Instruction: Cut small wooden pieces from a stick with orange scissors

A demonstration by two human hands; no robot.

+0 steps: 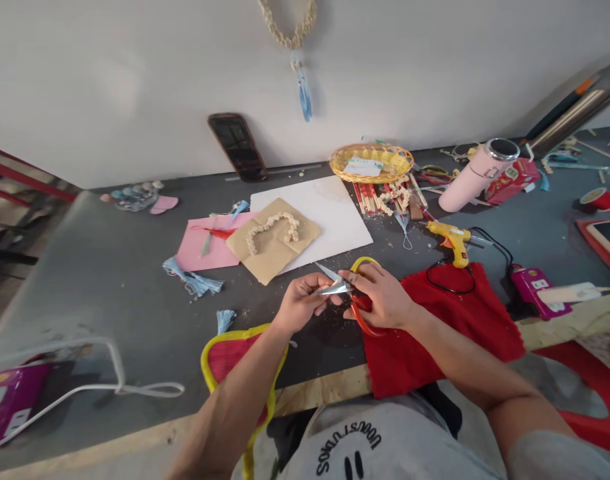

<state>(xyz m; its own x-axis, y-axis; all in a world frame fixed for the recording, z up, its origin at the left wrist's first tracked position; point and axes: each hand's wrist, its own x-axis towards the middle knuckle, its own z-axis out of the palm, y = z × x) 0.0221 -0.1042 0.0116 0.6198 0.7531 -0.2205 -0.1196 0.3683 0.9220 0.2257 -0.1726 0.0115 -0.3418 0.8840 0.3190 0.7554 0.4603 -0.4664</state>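
Note:
My right hand (382, 300) is closed round a pair of scissors (339, 287) with one yellow and one red handle loop. The blades are spread apart and point left toward my left hand (302, 303). My left hand is pinched right beside the blades; whatever it holds is too small to make out. Just beyond lies a brown paper square (267, 260) bearing a curved string of small cream-coloured pieces (275, 221). Light blue tassels (197, 281) rest on the dark table to the left, and a smaller blue tassel (225, 321) lies nearer me.
Under my right forearm is a red cloth (459, 327), with a yellow glue gun (449, 239) behind it. A wicker basket (372, 175), a pink flask (477, 177) and a propped phone (238, 147) stand toward the wall. Purple power strips (535, 290) sit at both sides.

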